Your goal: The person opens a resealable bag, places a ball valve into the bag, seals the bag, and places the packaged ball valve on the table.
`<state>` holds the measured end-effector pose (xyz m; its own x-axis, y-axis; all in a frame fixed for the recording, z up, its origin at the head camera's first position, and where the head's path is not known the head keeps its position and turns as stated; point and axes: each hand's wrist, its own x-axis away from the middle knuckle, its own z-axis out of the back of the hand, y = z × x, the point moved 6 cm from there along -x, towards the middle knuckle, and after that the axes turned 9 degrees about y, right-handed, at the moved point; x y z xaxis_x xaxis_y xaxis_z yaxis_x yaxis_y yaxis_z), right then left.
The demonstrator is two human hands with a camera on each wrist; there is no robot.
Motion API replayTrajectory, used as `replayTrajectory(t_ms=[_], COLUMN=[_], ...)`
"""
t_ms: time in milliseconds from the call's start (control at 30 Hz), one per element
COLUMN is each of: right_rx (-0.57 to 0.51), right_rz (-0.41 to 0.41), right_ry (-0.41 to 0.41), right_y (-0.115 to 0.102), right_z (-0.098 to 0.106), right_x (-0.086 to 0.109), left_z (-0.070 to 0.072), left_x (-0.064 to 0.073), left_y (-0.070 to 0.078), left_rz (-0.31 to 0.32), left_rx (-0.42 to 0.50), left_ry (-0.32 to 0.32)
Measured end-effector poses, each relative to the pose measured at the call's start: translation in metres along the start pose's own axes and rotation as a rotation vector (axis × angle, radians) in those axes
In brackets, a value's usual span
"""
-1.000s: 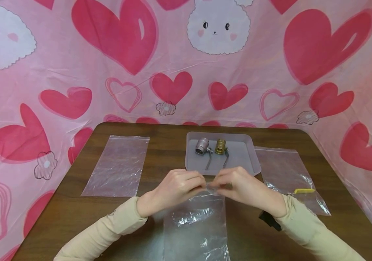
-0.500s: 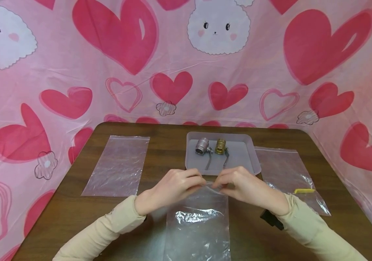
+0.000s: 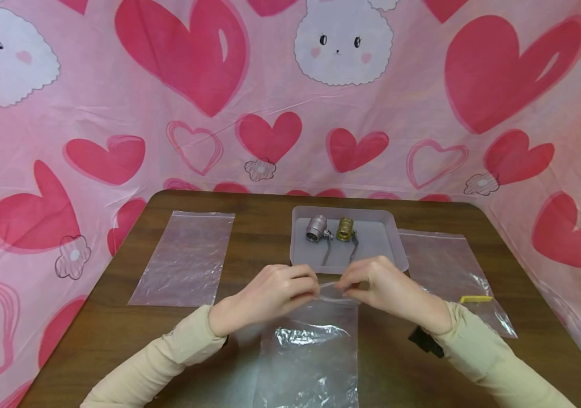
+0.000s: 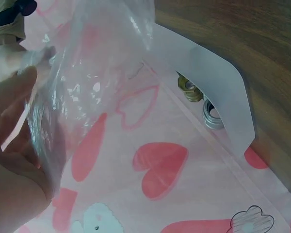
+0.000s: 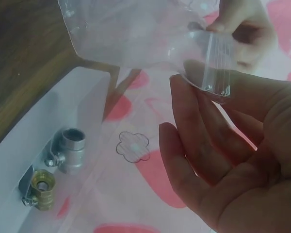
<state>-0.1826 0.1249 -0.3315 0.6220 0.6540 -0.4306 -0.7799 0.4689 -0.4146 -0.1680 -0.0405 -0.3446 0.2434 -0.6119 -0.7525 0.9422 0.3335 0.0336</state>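
A clear zip bag (image 3: 310, 354) hangs between both hands, its lower part toward the front of the table. My left hand (image 3: 282, 288) pinches the left side of its top edge. On the other side my right hand (image 3: 382, 292) pinches the same edge between thumb and fingers, with a short stretch of bag showing between the hands. In the right wrist view the zip strip (image 5: 209, 60) runs beside the right thumb, and the bag's mouth looks bunched. The left wrist view has the crinkled film (image 4: 87, 82) against the left fingers (image 4: 24, 80).
Beyond the hands stands a translucent tray (image 3: 399, 249) holding a silver ball valve (image 3: 316, 228) and a brass ball valve (image 3: 344, 229). A flat zip bag (image 3: 183, 260) lies left. Another bag (image 3: 438, 260) lies right, with a yellow strip (image 3: 475, 298) beside the right sleeve.
My right fingers have shifted slightly right along the bag's top edge, and the gap between the hands is wider. More of the edge shows there. The left hand has hardly moved.
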Motion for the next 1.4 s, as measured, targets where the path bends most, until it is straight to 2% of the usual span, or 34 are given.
replayTrajectory(t_ms=[167, 300, 733, 967, 1067, 1267, 1400], right_rx=[-0.012, -0.021, -0.051, -0.055, -0.056, -0.067, -0.055], right_rz=[0.015, 0.009, -0.062, -0.042, -0.046, -0.074, -0.101], right_ry=[-0.007, -0.01, -0.028, -0.054, -0.054, -0.056, -0.036], right_y=[-0.002, -0.002, 0.003, 0.0, 0.0, 0.003, 0.007], right_z=[0.002, 0.004, 0.007, 0.01, 0.011, 0.012, 0.014], right_x=[0.0, 0.0, 0.002, 0.002, 0.003, 0.005, 0.006], left_z=[0.005, 0.007, 0.006, 0.013, 0.015, 0.013, 0.013], left_x=[0.0, 0.001, 0.002, 0.002, 0.003, 0.003, 0.004], left_y=[-0.007, -0.01, -0.005, -0.013, -0.014, -0.011, -0.008], left_rz=[0.081, 0.117, 0.077, 0.15, 0.161, 0.134, 0.108], left_rx=[0.038, 0.053, 0.052, 0.049, 0.06, 0.048, 0.035], left_ry=[0.01, 0.002, -0.036, -0.01, -0.014, -0.058, -0.063])
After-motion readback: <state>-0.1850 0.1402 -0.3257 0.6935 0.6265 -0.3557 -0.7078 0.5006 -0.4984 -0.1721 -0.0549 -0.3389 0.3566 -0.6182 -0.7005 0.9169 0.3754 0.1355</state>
